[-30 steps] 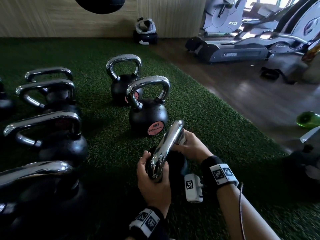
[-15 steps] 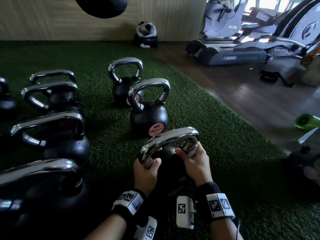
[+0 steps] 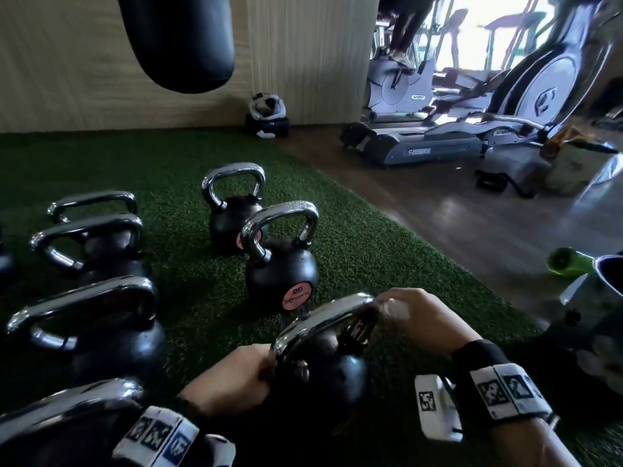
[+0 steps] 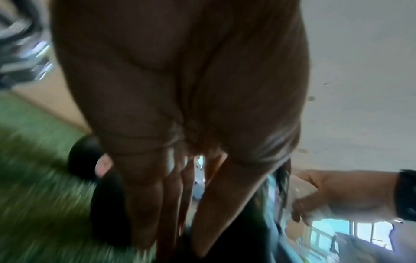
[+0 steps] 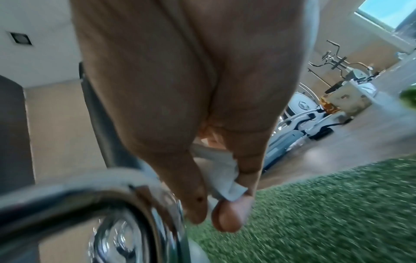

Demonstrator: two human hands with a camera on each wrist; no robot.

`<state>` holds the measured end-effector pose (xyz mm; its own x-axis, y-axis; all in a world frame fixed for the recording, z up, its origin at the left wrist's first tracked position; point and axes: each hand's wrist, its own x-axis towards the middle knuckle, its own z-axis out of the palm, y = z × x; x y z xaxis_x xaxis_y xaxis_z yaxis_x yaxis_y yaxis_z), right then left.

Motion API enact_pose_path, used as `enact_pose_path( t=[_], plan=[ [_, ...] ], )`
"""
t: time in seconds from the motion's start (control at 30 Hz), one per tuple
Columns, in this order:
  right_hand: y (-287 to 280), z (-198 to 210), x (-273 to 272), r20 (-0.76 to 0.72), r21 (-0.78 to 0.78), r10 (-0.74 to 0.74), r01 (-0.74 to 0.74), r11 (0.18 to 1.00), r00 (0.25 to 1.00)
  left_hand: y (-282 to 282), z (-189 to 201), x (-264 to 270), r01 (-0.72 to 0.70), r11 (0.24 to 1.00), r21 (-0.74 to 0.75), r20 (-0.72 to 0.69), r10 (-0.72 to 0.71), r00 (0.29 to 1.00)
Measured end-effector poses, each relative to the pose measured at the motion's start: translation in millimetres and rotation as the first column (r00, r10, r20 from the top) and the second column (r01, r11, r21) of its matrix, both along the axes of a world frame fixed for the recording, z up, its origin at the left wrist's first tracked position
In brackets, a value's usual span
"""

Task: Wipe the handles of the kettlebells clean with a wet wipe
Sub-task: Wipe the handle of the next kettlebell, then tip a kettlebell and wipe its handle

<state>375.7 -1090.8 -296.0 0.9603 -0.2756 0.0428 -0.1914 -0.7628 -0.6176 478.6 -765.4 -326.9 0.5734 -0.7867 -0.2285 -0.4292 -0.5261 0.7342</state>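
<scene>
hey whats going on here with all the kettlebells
A person is wiping kettlebell handles on the green turf. The left hand grips the near end of the nearest kettlebell's chrome handle, while the right hand pinches a white wet wipe at its far end. Other kettlebells stand around it.

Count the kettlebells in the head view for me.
7 kettlebells: the held one, two beyond it, four in the left column. Another may sit cropped at the left edge.

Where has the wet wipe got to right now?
The wet wipe is pinched in the right hand, against the right end of the nearest kettlebell's chrome handle, low in the head view.
</scene>
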Motion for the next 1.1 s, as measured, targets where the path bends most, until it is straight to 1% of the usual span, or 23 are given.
enact_pose_path(
  t=[0.03,0.07,0.17,0.23,0.3,0.37,0.47,0.57,0.67,0.77,0.83,0.9,0.97,1.03,1.1],
  plan=[
    [-10,7,6,0.038,-0.008,-0.016,0.016,1.000,0.999,0,13,9,0.002,1.000,-0.003,-0.045,-0.002,0.999],
    [-18,13,14,0.073,-0.011,-0.028,0.029,1.000,0.997,-2,23,19,-0.034,0.999,-0.010,-0.050,0.033,0.998],
    [-34,28,46,0.151,0.009,-0.002,0.001,1.000,0.988,-13,49,51,-0.226,0.973,-0.042,0.100,0.229,0.968],
    [-41,38,68,0.162,0.051,0.052,-0.061,0.997,0.985,-17,60,76,-0.307,0.951,-0.025,0.089,0.308,0.947],
    [-48,48,85,0.158,0.079,0.092,-0.106,0.991,0.983,-18,62,102,-0.364,0.928,0.077,0.046,0.361,0.931],
    [-52,59,100,0.173,0.105,0.094,-0.113,0.988,0.981,-15,62,125,-0.398,0.894,0.205,0.012,0.404,0.914],
    [-58,75,126,0.180,0.090,0.119,-0.137,0.986,0.976,-11,67,156,-0.405,0.842,0.356,0.078,0.405,0.911],
    [-65,88,156,0.200,0.011,0.172,-0.178,0.984,0.964,-11,73,185,-0.378,0.811,0.447,0.087,0.381,0.920],
    [-61,97,181,0.205,0.005,0.193,-0.198,0.980,0.960,-13,81,212,-0.367,0.799,0.477,0.096,0.368,0.925],
    [-45,102,197,0.189,0.057,0.220,-0.234,0.971,0.957,-17,96,221,-0.321,0.808,0.494,0.154,0.282,0.947],
    [-38,100,205,0.184,0.051,0.214,-0.227,0.973,0.959,-17,101,220,-0.258,0.809,0.527,0.130,0.224,0.966],
    [-34,98,209,0.192,0.049,0.171,-0.183,0.982,0.966,-16,101,217,-0.197,0.806,0.558,0.081,0.183,0.980],
    [-32,99,211,0.220,0.109,0.114,-0.140,0.984,0.969,-17,97,218,-0.190,0.816,0.546,0.030,0.207,0.978],
    [-29,100,210,0.248,0.174,0.065,-0.110,0.979,0.967,-21,85,220,-0.246,0.829,0.503,0.021,0.273,0.962],
    [-24,99,209,0.264,0.213,0.027,-0.086,0.973,0.964,-28,69,219,-0.343,0.829,0.441,0.018,0.374,0.927]
  ],
)
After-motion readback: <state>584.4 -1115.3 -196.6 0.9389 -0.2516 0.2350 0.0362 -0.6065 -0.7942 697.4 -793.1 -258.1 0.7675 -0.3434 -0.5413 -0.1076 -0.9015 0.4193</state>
